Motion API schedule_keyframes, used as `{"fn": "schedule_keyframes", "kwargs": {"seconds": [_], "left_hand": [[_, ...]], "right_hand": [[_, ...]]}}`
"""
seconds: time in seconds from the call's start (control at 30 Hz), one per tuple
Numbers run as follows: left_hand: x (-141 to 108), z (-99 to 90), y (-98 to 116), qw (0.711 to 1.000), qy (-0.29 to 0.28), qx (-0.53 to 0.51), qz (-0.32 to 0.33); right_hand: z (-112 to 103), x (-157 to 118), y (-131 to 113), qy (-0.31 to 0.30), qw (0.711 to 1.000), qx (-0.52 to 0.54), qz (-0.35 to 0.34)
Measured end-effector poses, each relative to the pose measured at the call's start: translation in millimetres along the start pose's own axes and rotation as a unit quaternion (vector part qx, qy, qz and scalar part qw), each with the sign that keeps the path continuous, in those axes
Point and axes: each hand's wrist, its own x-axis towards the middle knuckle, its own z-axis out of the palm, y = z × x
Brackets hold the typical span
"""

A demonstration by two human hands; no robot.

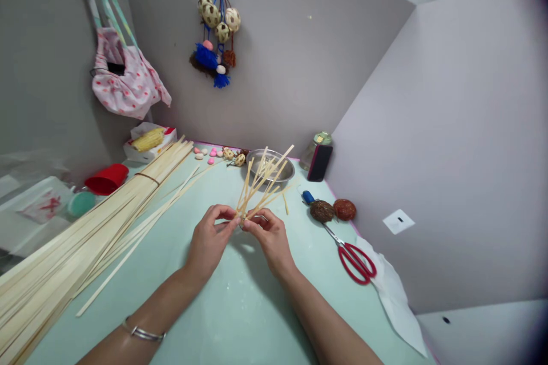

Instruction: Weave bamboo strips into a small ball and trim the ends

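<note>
Between my hands, above the pale green table (240, 308), is a small weave of bamboo strips (256, 187) whose loose ends fan upward and away. My left hand (214, 236) pinches the base of the weave from the left, thumb and forefinger closed on it. On the other side my right hand (269, 236) pinches the same base between thumb and fingers. The woven part itself is mostly covered by the fingertips. Just behind the strip ends stands a metal bowl (287, 173) with some pale bits in it.
A long bundle of bamboo strips (107, 211) lies along the left. Red-handled scissors (357, 262), brown yarn balls (322, 211) and white paper (398, 308) are on the right. A phone (320, 163) leans on a jar (322, 138). Woven balls (210, 14) hang on the wall.
</note>
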Motion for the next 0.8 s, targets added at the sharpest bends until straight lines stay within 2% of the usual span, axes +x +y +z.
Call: {"fn": "schedule_keyframes", "kwargs": {"seconds": [0.27,0.53,0.8], "left_hand": [[-1.3,2.6,-0.3,1.0,0.003,0.004,0.027],[-0.9,3.6,1.8,1.0,0.009,0.009,0.025],[-1.5,3.1,1.3,0.999,-0.01,0.009,0.029]], "right_hand": [[1.3,-1.6,-0.4,0.0,1.0,-0.009,0.001],[1.7,-1.9,1.3,-0.002,1.0,-0.017,0.004],[2.6,-1.8,2.7,-0.005,1.0,-0.03,-0.005]]}}
